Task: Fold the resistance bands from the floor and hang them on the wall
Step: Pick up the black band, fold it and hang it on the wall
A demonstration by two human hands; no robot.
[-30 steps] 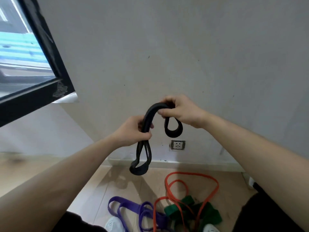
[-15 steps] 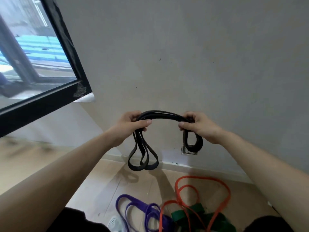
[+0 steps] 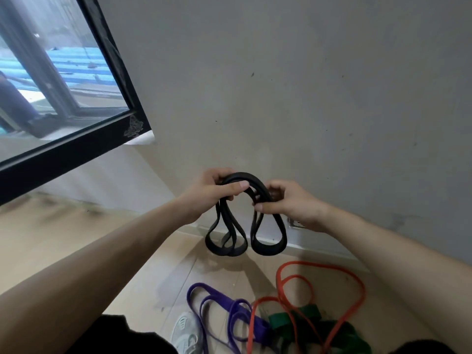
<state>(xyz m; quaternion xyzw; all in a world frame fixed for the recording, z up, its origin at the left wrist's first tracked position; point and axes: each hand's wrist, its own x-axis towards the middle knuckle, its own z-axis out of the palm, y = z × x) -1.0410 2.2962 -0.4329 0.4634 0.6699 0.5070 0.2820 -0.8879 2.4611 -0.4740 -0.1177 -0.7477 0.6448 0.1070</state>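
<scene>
Grey, speckled wall (image 3: 306,85) fills the view ahead. Left hand (image 3: 212,192) and right hand (image 3: 293,203) each curl round the folded black band (image 3: 268,249) arched between them, loops dangling below. If either grip slackens, I judge the springy layers could splay apart and drop among the bands (image 3: 222,300) on the floor (image 3: 153,290) beneath.

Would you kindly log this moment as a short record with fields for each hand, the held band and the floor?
left hand: grips the black band's left side
right hand: grips its right side
black band: folded, arched between both hands, loops hanging at each end
floor: purple band, orange band and green band lie loose
</scene>
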